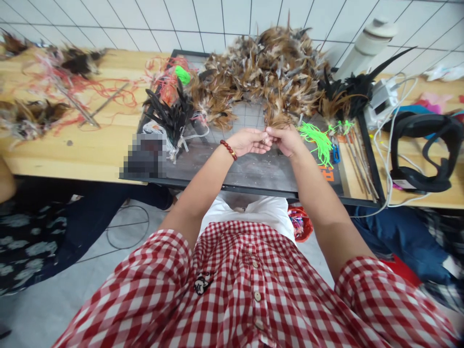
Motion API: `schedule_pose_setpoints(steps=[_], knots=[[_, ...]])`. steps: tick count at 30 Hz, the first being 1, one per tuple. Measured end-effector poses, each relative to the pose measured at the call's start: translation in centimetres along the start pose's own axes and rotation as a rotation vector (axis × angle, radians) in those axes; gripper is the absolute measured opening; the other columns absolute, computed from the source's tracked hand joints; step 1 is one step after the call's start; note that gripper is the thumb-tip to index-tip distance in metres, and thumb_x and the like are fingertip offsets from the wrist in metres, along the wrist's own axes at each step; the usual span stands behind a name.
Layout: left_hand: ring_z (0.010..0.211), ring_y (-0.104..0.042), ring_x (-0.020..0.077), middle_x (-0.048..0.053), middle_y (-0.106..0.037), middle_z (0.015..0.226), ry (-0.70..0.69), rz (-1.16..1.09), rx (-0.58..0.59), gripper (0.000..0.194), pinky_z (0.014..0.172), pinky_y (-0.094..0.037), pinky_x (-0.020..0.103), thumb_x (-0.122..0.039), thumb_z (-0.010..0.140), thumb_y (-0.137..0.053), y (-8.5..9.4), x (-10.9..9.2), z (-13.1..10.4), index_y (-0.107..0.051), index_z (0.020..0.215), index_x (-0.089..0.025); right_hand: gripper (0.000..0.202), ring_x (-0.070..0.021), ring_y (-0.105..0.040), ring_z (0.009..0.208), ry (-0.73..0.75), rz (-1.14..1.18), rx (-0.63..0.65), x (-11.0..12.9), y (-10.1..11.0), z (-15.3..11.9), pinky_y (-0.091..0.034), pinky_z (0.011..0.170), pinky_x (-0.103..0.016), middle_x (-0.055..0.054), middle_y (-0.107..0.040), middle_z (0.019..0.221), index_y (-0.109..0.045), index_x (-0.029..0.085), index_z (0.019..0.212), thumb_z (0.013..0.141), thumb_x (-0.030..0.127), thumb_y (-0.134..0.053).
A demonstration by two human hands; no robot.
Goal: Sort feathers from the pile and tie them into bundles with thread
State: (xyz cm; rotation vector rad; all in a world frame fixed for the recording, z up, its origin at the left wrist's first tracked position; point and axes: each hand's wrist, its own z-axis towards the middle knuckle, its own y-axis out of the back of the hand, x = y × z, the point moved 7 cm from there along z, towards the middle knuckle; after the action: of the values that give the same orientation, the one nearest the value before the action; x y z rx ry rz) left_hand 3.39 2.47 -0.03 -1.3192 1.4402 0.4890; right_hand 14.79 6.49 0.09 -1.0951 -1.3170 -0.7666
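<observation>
My left hand (250, 141), with a red bead bracelet at the wrist, meets my right hand (289, 141) above the dark tray (250, 179). Both hands are closed, fingertips touching, around the base of a small bunch of brown feathers (277, 118). Its feathers point away from me; the quill ends are mostly hidden by my fingers. Just beyond lies a big heap of brown feathers (268, 67). Bright green cords (319, 140) lie right of my right hand. Black feathers (174, 111) and a white cord (155, 128) are to the left.
Thin sticks (358, 159) and a blue clip (336, 153) lie at the tray's right. Beyond are a white charger (384, 96), cables, a black headset (424, 152) and a pale bottle (366, 46). Red strings (112, 94) lie left. People sit on both sides; a red basket (302, 224) stands below.
</observation>
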Motion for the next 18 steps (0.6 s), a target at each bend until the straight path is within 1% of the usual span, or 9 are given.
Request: schedule_pose_setpoints(steps=[3,5,6,8,10,11,15,17,18], knots=[[0.069,-0.073,0.0122,0.007,-0.075,0.077,-0.036,-0.018,-0.057,0.025,0.084,-0.059,0.030,-0.033,0.083,-0.080,0.3,0.0,0.3,-0.071,0.084,-0.009,0.046,-0.0092,-0.054,0.056,0.074,-0.069,-0.023,-0.1,0.3,0.4,-0.047,0.053,-0.024,0.002,-0.061,0.061,-0.065,0.018,0.069,0.061,0.056,-0.089],[0.069,-0.072,0.0110,0.005,-0.075,0.075,-0.067,-0.086,-0.133,0.024,0.086,-0.059,0.029,-0.032,0.084,-0.079,0.8,-0.1,0.6,-0.068,0.083,-0.011,0.048,-0.0116,-0.059,0.064,0.148,-0.161,-0.028,-0.1,0.5,0.7,-0.052,0.059,-0.027,0.001,-0.063,0.072,-0.068,0.020,0.084,0.066,0.061,-0.085],[0.071,-0.073,0.0106,0.004,-0.075,0.075,-0.083,-0.129,-0.170,0.023,0.087,-0.059,0.029,-0.032,0.084,-0.078,1.2,-0.1,0.7,-0.067,0.084,-0.012,0.052,-0.0129,-0.061,0.070,0.197,-0.228,-0.034,0.0,0.6,0.9,-0.055,0.063,-0.028,0.000,-0.065,0.080,-0.069,0.022,0.094,0.066,0.061,-0.085],[0.076,-0.073,0.0107,0.004,-0.076,0.079,-0.099,-0.200,-0.222,0.022,0.090,-0.058,0.029,-0.031,0.085,-0.078,1.6,-0.2,0.8,-0.066,0.086,-0.013,0.070,-0.0160,-0.064,0.083,0.307,-0.390,-0.054,0.2,0.7,1.0,-0.058,0.072,-0.032,-0.003,-0.066,0.099,-0.065,0.024,0.117,0.060,0.057,-0.090],[0.081,-0.074,0.0112,0.005,-0.077,0.084,-0.089,-0.231,-0.236,0.022,0.093,-0.057,0.029,-0.032,0.085,-0.078,1.7,-0.1,0.9,-0.065,0.089,-0.014,0.088,-0.0194,-0.063,0.094,0.401,-0.538,-0.090,0.4,0.6,1.1,-0.058,0.079,-0.036,-0.006,-0.064,0.113,-0.058,0.025,0.132,0.056,0.052,-0.093],[0.083,-0.074,0.0115,0.005,-0.078,0.086,-0.079,-0.234,-0.235,0.023,0.094,-0.057,0.030,-0.032,0.085,-0.078,1.7,0.0,0.9,-0.065,0.091,-0.014,0.091,-0.0208,-0.063,0.097,0.433,-0.589,-0.114,0.5,0.5,1.1,-0.058,0.082,-0.038,-0.007,-0.062,0.118,-0.056,0.024,0.136,0.057,0.051,-0.093],[0.087,-0.074,0.0120,0.005,-0.078,0.089,-0.100,-0.231,-0.270,0.019,0.094,-0.057,0.030,-0.029,0.086,-0.076,1.8,-0.3,0.7,-0.065,0.092,-0.015,0.080,-0.0225,-0.061,0.104,0.443,-0.641,-0.185,1.1,0.3,1.0,-0.056,0.086,-0.039,-0.009,-0.060,0.124,-0.052,0.027,0.140,0.070,0.049,-0.085],[0.090,-0.074,0.0122,0.004,-0.078,0.089,-0.166,-0.241,-0.347,0.017,0.092,-0.057,0.027,-0.030,0.088,-0.074,2.5,-1.0,0.5,-0.065,0.094,-0.016,0.067,-0.0220,-0.062,0.103,0.407,-0.636,-0.198,1.6,0.5,0.8,-0.054,0.085,-0.037,-0.008,-0.062,0.122,-0.058,0.027,0.133,0.073,0.046,-0.082],[0.091,-0.074,0.0122,0.004,-0.077,0.090,-0.203,-0.246,-0.398,0.017,0.090,-0.057,0.025,-0.031,0.089,-0.073,3.0,-1.3,0.4,-0.065,0.095,-0.017,0.058,-0.0215,-0.062,0.100,0.387,-0.651,-0.203,1.8,0.7,0.7,-0.053,0.084,-0.036,-0.008,-0.064,0.117,-0.064,0.025,0.125,0.074,0.044,-0.082]])
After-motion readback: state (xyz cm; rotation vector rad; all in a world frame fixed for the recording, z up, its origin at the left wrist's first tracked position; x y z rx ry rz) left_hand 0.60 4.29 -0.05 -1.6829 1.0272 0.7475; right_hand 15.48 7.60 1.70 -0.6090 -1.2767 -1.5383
